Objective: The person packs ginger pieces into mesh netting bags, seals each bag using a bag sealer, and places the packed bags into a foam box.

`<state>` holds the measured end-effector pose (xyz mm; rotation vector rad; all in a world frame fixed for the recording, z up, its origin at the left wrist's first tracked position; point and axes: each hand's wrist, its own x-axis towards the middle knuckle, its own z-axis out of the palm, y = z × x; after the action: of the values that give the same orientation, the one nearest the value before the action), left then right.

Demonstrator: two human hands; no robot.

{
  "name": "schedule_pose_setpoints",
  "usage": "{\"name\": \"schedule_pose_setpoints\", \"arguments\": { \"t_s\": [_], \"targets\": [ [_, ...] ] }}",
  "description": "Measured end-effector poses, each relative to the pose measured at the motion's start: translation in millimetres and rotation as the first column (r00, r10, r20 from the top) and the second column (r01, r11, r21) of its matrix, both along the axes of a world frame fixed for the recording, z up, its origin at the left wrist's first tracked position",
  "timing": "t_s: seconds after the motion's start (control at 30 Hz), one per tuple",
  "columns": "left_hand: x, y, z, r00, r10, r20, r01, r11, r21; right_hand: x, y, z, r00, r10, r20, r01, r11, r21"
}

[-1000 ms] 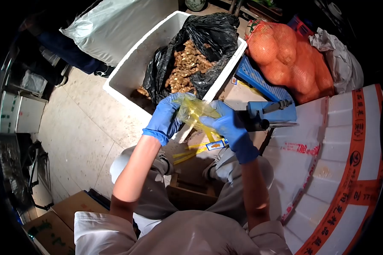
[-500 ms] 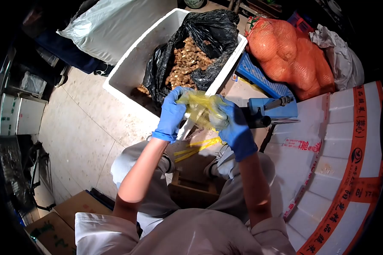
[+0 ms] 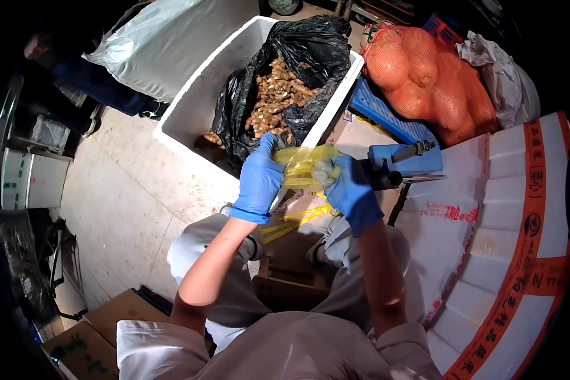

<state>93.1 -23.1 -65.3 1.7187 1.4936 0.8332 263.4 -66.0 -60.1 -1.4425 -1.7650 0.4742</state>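
Note:
A thin, see-through yellow plastic bag (image 3: pixel 297 167) stretches between my two blue-gloved hands. My left hand (image 3: pixel 260 183) pinches one end of it, fingers closed. At the other end, my right hand (image 3: pixel 351 193) grips the bunched plastic, with something pale showing by its fingers that I cannot make out. Just beyond the hands stands a white foam box (image 3: pixel 185 106), in which a black plastic liner (image 3: pixel 316 41) holds many ginger roots (image 3: pixel 275 98). To the right of my right hand is a blue device (image 3: pixel 408 158) with a black cylinder. Yellow strips (image 3: pixel 297 221) lie below the bag.
An orange mesh sack (image 3: pixel 424 82) of round produce sits at the back right, beside a blue crate (image 3: pixel 386 111). White foam boxes (image 3: pixel 456 253) with orange tape line the right. Cardboard boxes (image 3: pixel 117 310) stand at lower left. Another person's leg (image 3: pixel 117 92) is at upper left.
The yellow bag has gone from crumpled to drawn out flatter between my hands. My left hand has shifted slightly right and down. At far left, the other person's hand has come into view.

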Motion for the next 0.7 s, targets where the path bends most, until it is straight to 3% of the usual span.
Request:
{"name": "schedule_pose_setpoints", "arguments": {
  "t_s": [0.03, 0.07, 0.1, 0.13, 0.17, 0.2, 0.27, 0.33, 0.37, 0.4, 0.43, 0.47, 0.5, 0.53, 0.6, 0.63, 0.67, 0.7],
  "targets": [
    [-4, 1, -15, 0.999, -0.043, -0.025, 0.046, 0.992, 0.119, 1, -3, -7, 0.997, -0.029, 0.070, 0.026, 0.999, 0.038],
    [-3, 2, -19, 0.999, -0.042, -0.026, 0.045, 0.992, 0.116, -2, -3, -4, 0.988, -0.063, 0.139, 0.053, 0.996, 0.076],
    [-2, 3, -22, 0.979, 0.048, 0.198, -0.065, 0.995, 0.078, -3, 1, 1, 0.988, -0.063, 0.139, 0.053, 0.996, 0.073],
    [-1, 5, -25, 0.902, 0.142, 0.408, -0.164, 0.986, 0.019, -4, 8, 8, 0.896, -0.031, -0.443, -0.111, 0.950, -0.291],
    [-7, 10, -4, 0.746, 0.160, 0.646, 0.047, 0.956, -0.291, -7, 16, 15, 0.499, -0.215, -0.840, -0.433, 0.778, -0.456],
    [-13, 16, 0, 0.517, 0.165, 0.840, 0.268, 0.901, -0.342, -9, 21, 12, 0.498, -0.214, -0.840, -0.432, 0.779, -0.455],
    [-14, 12, 17, 0.356, 0.377, 0.855, 0.328, 0.806, -0.492, -11, 26, 0, 0.906, -0.167, -0.389, -0.112, 0.792, -0.601],
    [-3, 4, 33, 0.355, 0.457, 0.816, 0.411, 0.708, -0.575, -8, 22, -5, 0.919, -0.183, -0.350, -0.076, 0.789, -0.610],
    [3, 1, 38, 0.345, 0.476, 0.809, 0.399, 0.706, -0.585, -9, 17, -4, 0.869, -0.235, -0.435, -0.023, 0.859, -0.511],
    [4, 1, 36, 0.348, 0.473, 0.809, 0.405, 0.703, -0.585, -10, 12, -4, 0.810, -0.271, -0.521, 0.043, 0.912, -0.408],
    [4, 2, 31, 0.602, 0.286, 0.746, 0.284, 0.796, -0.534, -11, 10, -3, 0.741, -0.289, -0.606, 0.120, 0.945, -0.304],
    [3, 3, 25, 0.811, 0.106, 0.575, 0.192, 0.881, -0.432, -10, 11, -3, 0.737, -0.294, -0.608, 0.127, 0.944, -0.303],
    [3, 4, 16, 0.853, 0.058, 0.519, 0.128, 0.941, -0.314, -8, 14, -2, 0.538, -0.420, -0.731, -0.041, 0.853, -0.520],
    [1, 5, 8, 0.855, 0.054, 0.515, 0.130, 0.941, -0.314, -5, 15, -29, 0.704, -0.243, -0.668, -0.047, 0.922, -0.384],
    [-3, 5, -1, 0.998, 0.017, 0.058, -0.016, 1.000, -0.021, 1, 15, -80, 0.915, 0.045, -0.401, -0.071, 0.996, -0.050],
    [-5, 5, -3, 0.996, 0.044, -0.080, -0.046, 0.998, -0.029, -2, 15, -89, 0.886, 0.041, -0.461, -0.110, 0.986, -0.123],
    [-4, 8, -6, 0.996, 0.044, -0.081, -0.047, 0.998, -0.031, -13, 14, -33, 0.499, -0.151, -0.854, -0.363, 0.858, -0.364],
    [-2, 12, -11, 0.987, 0.053, 0.150, -0.060, 0.997, 0.045, -24, 13, 25, -0.017, -0.581, -0.814, -0.509, 0.706, -0.492]
  ]
}}
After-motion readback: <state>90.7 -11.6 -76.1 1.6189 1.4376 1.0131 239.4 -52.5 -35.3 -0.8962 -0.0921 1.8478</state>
